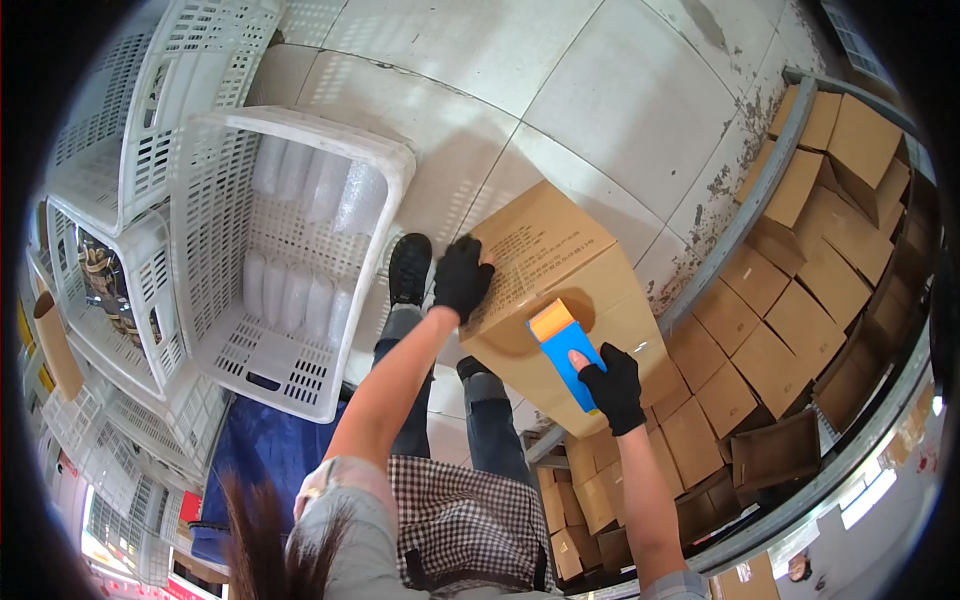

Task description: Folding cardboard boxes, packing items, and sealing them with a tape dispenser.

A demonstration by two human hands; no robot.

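A large cardboard carton with printed writing stands tilted on the floor in front of me. My left hand, in a black fingerless glove, is on its left edge, with the thumb against the printed face; the other fingertips are partly hidden. In my right hand, gloved the same way, is a blue-and-orange hand-held tool that looks like a packing tape dispenser. Its orange end is over the carton's near side and casts a rounded shadow there. Whether it touches the cardboard, I cannot tell.
A white plastic crate holding bubble-wrapped items stands to my left. More white crates are stacked beyond it, one with dark packages. At right, a metal-framed rack holds many cardboard boxes. My shoe is beside the carton.
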